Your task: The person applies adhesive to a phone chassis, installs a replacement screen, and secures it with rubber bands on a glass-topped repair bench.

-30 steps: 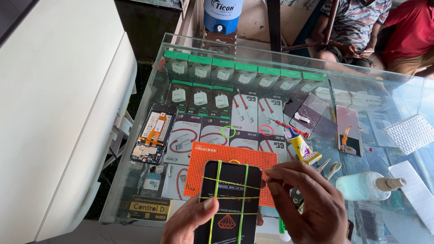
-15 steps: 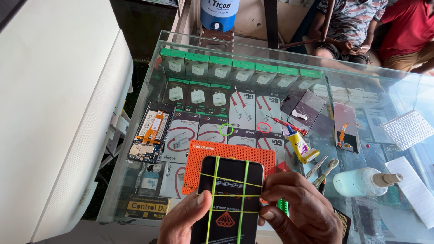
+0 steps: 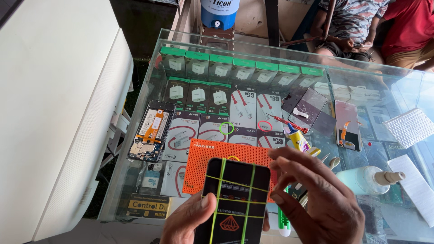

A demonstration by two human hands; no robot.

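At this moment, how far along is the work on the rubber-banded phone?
Done: yellow rubber bands already cross the black phone, lengthwise and across. In hand: the left hand holds it above the orange mat; the right hand hovers beside its edge. Left: an opened phone and loose screens lie untouched on the glass counter.

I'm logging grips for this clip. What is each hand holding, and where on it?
Left hand holds the black phone by its lower left edge; right hand touches its right edge.

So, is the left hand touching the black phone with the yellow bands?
Touching. The head view shows the left hand gripping the black phone at its left edge, thumb lying on the screen.
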